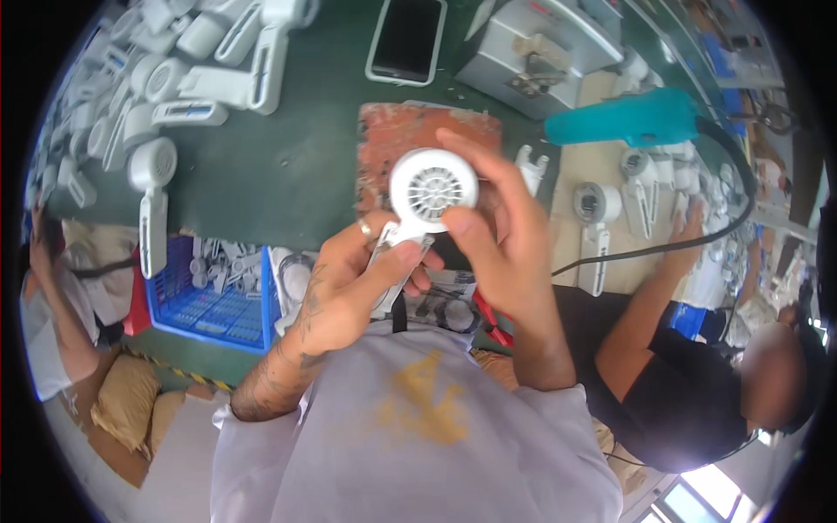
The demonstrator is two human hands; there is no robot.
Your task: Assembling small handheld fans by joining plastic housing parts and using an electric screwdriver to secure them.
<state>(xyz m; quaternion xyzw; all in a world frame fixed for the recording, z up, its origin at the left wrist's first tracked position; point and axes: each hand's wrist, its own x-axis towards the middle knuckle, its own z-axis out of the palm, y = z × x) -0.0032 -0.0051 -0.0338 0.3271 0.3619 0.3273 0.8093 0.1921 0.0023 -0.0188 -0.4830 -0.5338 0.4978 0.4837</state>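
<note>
A white handheld fan (429, 187) with a round slotted grille is held up in front of me, its grille facing up. My left hand (344, 292) is closed round the handle just below the head, thumb on top. My right hand (504, 240) grips the right side of the round head, with its thumb at the lower rim and its fingers curved round the far side. Beneath the fan lies a worn orange-red board (377, 144). Just right of my right hand is a white forked plastic part (532, 166). The fingers partly hide the handle.
White fan parts (139, 87) are heaped at the left of the green table (261, 166). A phone (407, 42), a metal box fixture (540, 65) and a teal corded power tool (628, 119) lie beyond. A blue crate (209, 314) stands lower left. Co-workers sit on both sides.
</note>
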